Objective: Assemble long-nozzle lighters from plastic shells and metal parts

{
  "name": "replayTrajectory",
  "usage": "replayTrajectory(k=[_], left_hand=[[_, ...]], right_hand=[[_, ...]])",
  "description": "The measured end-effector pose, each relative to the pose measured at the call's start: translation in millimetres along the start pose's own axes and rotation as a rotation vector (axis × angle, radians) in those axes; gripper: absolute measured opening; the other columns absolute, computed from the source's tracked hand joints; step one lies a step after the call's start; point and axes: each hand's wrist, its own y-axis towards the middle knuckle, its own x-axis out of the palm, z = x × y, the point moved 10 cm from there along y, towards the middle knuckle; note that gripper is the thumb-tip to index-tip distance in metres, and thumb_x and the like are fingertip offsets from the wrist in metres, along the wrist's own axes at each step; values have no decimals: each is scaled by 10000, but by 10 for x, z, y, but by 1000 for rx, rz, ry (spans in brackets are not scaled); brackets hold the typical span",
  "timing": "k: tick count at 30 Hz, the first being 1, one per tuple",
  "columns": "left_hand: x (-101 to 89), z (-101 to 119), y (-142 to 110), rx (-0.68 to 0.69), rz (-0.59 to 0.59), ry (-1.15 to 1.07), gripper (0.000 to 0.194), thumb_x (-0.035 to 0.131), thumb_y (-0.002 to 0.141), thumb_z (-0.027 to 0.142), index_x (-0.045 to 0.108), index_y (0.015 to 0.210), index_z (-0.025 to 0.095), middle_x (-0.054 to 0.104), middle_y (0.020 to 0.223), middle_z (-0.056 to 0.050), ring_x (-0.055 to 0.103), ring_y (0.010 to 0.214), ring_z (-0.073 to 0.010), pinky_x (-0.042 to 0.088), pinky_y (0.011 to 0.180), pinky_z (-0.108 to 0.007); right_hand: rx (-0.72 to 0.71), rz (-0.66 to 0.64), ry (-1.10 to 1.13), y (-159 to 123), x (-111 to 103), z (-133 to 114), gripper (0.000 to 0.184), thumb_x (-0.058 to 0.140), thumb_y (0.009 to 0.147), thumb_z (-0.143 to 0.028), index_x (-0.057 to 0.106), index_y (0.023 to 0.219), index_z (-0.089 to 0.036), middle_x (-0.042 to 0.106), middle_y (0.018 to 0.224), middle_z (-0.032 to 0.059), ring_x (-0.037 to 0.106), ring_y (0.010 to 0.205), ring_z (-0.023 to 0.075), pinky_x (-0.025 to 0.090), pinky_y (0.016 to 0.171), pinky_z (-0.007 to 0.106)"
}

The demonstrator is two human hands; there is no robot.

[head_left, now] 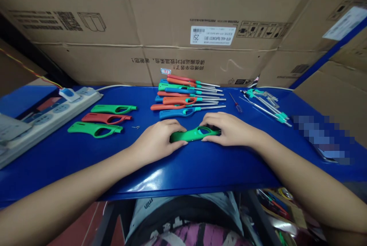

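Two hands gripping one green casing, three casings left

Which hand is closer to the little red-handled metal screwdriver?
Right. The right hand is at the near-left side of the red-handled screwdriver; the left hand is farther away, to its left.

And here across the top of the frame stands printed cardboard, the blue table gleaming below, red floor lower left.
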Motion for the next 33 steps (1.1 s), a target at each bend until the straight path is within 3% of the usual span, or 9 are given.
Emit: replayTrajectory(k=[10, 20, 33], left_hand=[[-99, 4, -13, -11, 56, 10, 265, 636, 917, 333, 709, 1144, 217, 701, 1119, -41, 679, 985, -223, 554, 792, -325], [-11, -21, -6, -8, 4, 54, 249, 715, 864, 336, 728, 1080, 214, 726, 1070, -42, 671, 1035, -250, 546, 856, -358], [-1, -39, -4, -5, 8, 48, 261, 721, 861, 359, 721, 1086, 226, 721, 1075, -27, 670, 1037, -249, 541, 840, -353]], right_hand=[[-8, 53, 66, -11, -48, 42, 320, 682, 886, -411, 646, 1115, -190, 678, 1046, 85, 632, 935, 222, 495, 813, 337], [-5, 5, 83, 24, 48, 42, 329, 700, 873, -446, 663, 1061, -178, 669, 1004, 79, 628, 874, 206, 488, 778, 321], [-2, 22, 75, 6, 12, 44, 311, 716, 855, -418, 638, 1037, -178, 641, 943, 48, 580, 817, 184, 447, 741, 305]])
